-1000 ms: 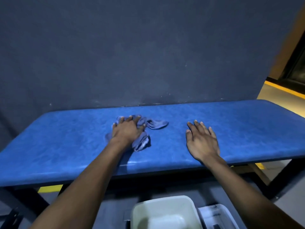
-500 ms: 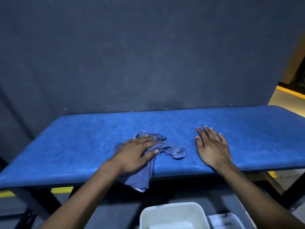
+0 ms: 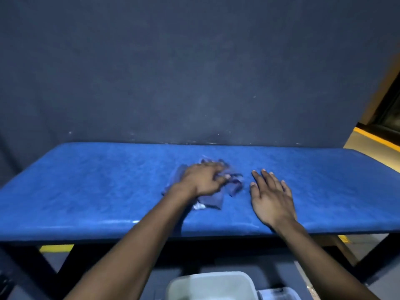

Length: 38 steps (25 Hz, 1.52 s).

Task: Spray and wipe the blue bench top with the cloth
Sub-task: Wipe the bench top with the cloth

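Observation:
The blue bench top (image 3: 97, 180) runs across the view in front of a dark wall. A crumpled blue-grey cloth (image 3: 213, 199) lies on it near the middle. My left hand (image 3: 203, 180) is on top of the cloth, fingers bent down into the bunched fabric, and this part is blurred by motion. My right hand (image 3: 270, 195) lies flat on the bench just right of the cloth, fingers spread and straight, holding nothing. No spray bottle shows in the view.
A white tub (image 3: 210, 284) sits below the bench's front edge, with a second white container (image 3: 277, 294) beside it. The bench's black frame legs (image 3: 368, 258) angle down at both ends. A yellow floor line (image 3: 376, 137) runs at the far right.
My left hand dragged the cloth toward the front edge, then back up onto the bench and rightward, closer to my right hand. The right hand stays flat in place.

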Each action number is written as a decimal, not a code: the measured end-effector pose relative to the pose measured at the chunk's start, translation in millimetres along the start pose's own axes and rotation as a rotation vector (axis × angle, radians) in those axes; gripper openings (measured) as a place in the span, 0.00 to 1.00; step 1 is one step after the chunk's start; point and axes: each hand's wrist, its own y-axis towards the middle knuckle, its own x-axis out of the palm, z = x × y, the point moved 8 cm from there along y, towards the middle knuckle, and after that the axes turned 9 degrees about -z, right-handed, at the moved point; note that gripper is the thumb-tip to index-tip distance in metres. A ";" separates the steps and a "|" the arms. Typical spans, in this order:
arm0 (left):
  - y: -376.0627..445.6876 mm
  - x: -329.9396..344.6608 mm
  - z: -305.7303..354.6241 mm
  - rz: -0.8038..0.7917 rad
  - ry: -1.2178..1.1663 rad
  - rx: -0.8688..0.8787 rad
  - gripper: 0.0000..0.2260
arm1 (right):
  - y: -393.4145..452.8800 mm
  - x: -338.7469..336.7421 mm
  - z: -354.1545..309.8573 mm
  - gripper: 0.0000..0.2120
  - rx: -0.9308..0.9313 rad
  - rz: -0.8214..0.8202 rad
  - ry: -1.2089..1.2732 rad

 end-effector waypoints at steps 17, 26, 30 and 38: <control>-107.8 -13.0 -34.1 0.010 -0.003 0.159 0.28 | -2.8 -1.4 -3.7 0.26 0.033 0.028 0.089; -3.2 -0.9 -12.0 -0.029 0.043 -0.045 0.24 | 2.6 0.4 -0.6 0.25 0.009 0.038 0.081; -38.3 -15.3 -2.8 0.014 0.156 -0.025 0.35 | -0.7 -0.5 -1.8 0.25 -0.010 -0.022 0.111; -110.4 -3.0 -14.6 -0.028 0.002 0.079 0.35 | -28.9 -50.2 -103.7 0.25 -0.591 -0.191 0.410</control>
